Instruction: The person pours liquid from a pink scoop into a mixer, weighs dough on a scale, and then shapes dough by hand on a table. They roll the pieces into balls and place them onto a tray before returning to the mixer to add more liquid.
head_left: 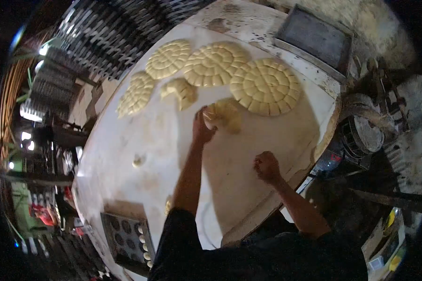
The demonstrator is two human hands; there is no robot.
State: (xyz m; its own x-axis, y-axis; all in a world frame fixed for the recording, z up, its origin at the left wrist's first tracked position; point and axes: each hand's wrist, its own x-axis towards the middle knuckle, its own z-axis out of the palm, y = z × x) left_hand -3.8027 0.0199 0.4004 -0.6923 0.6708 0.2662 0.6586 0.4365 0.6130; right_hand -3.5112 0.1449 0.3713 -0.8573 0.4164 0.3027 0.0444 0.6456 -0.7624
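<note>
My left hand is at a small cluster of pale dough pieces in the middle of the table, thumb and fingers curled around its near left edge. My right hand hovers to the right, above the table's near side, with its fingers curled in; whatever they hold, if anything, is hidden. Beyond the hands lie large flat rounds of dough scored into many small pieces. A smaller broken cluster of dough rests between them and my left hand. One loose dough ball sits to the left.
A dark tray with round hollows stands at the lower left, several dough balls along its right side. At the far right corner is an empty rectangular metal pan. Stacked dark trays rise behind the white table.
</note>
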